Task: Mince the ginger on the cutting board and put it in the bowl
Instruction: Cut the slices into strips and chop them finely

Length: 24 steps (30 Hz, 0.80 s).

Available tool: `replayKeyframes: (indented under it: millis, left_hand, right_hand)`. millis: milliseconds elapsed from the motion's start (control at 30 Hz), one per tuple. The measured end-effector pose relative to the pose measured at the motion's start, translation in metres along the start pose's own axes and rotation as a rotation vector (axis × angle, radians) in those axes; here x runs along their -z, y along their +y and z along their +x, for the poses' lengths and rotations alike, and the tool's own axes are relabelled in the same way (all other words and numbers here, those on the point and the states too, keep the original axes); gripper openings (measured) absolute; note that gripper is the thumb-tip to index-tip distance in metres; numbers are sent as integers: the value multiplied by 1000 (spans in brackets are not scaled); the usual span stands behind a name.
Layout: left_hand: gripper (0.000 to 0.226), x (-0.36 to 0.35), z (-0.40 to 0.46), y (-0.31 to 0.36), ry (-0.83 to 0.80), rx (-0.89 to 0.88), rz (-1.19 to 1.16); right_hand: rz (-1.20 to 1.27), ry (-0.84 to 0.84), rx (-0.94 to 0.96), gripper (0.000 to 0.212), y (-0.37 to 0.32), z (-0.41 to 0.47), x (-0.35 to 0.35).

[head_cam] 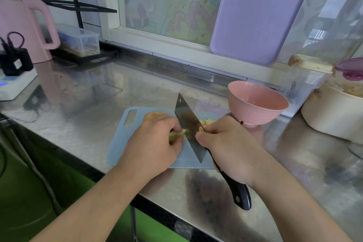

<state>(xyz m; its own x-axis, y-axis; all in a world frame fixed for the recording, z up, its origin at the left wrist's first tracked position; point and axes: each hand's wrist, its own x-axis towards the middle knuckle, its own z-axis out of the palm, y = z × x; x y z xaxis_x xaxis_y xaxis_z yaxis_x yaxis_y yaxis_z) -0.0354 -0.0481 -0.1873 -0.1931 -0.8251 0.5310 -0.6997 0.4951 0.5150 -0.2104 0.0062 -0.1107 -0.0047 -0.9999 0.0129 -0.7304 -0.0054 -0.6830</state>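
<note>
Mid-mince: my left hand point(155, 139) pins the ginger point(177, 133) on the cutting board point(119, 143), right hand point(227, 143) grips the knife point(188, 124) slicing it; bowl point(257, 104) just beyond board looks empty

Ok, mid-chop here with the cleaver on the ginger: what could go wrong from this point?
1. The left hand grips the pale yellow ginger piece right against the steel cleaver blade; a slip could nick its fingertips.
2. The pink ribbed bowl stands just beyond the small blue plastic cutting board, near the right hand; a wide swing might knock it.
</note>
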Motion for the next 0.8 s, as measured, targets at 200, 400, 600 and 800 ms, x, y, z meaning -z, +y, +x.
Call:
replayKeyframes:
  millis: [200,400,600,800]
  left_hand:
    - [12,1,1,-1,-3,4,-9]
    - [14,2,-1,-1,-12,18,-19]
    - [16,2,-1,-2,-4,29,-22]
    - [15,2,-1,2,5,16,-2]
  right_hand:
    - [-5,-3,-15,46,-3,2,-3]
    - [106,56,45,47,-2,1,1]
    - [135,19,43,43,-5,0,2]
    - [67,16,26,46,-4,0,0]
